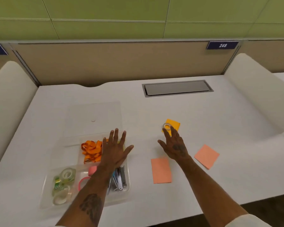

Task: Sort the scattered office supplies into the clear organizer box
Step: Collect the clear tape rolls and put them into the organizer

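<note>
Below, white desk [220, 128] bearing organizer box [66, 156]; behind, beige partition [105, 63], green wall [105, 13].

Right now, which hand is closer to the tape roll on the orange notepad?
Right hand: its fingertips are at the tape roll. The left hand is spread over the box, further left.

Clear organizer box [44, 190] near desk's [220, 128] front-left corner, open, holding tape rolls [65, 181], orange ribbons [91, 151], metal clips [120, 179]. Two pink note pads [161, 170] flat right of it; small tape roll [167, 126] lying atop orange pad [175, 124] mid-desk.
</note>
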`<state>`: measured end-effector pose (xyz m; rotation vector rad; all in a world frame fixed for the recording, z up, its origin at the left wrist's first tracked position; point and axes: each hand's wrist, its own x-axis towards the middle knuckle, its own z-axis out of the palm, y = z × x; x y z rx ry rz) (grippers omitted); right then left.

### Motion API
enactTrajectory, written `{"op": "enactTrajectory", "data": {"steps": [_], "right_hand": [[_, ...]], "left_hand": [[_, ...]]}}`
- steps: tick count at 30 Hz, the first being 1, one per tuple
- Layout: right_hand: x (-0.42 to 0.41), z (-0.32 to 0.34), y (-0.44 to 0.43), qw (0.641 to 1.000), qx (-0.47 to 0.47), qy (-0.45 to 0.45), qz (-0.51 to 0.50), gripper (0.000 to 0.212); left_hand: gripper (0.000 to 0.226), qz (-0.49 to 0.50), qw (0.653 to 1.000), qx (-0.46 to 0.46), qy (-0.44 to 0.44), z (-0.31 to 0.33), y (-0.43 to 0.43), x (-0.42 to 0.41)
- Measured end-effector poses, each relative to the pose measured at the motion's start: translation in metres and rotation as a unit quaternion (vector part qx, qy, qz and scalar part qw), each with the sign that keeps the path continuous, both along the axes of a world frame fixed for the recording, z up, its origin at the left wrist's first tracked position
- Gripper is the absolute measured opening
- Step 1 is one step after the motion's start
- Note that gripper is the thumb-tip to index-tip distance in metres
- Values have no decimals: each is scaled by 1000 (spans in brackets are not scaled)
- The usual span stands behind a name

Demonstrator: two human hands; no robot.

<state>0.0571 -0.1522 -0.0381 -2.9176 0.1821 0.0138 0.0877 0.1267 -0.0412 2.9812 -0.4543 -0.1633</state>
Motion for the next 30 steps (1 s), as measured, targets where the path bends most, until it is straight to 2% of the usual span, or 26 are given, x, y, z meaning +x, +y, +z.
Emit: {"op": "enactTrajectory", "data": {"steps": [6,9,11,14,17,23,30], "right_hand": [[29,-2,-21,1000,8,18,-16,65],[42,-3,-24,1000,-30,1,-4,56],[48,-8,-27,999,-35,27,9,49],[57,-26,-33,998,-64,24,16,54],[59,-17,-30,994,-94,40,33,49],[62,-17,-29,998,-44,34,-17,36],[53,-6,-22,999,34,10,-41,55]], "left_hand": [[70,19,999,14,-40,-11,-3,-4],[67,20,998,0,-54,-14,-3,-4],[66,22,998,-15,-55,-16,-3,-5],[66,28,998,-16,-57,-17,-3,-5],[66,33,998,-9,-50,-15,-3,-5],[66,39,998,2,-42,-13,-4,-6],[68,40,998,6,-38,-9,-4,-6]]}}
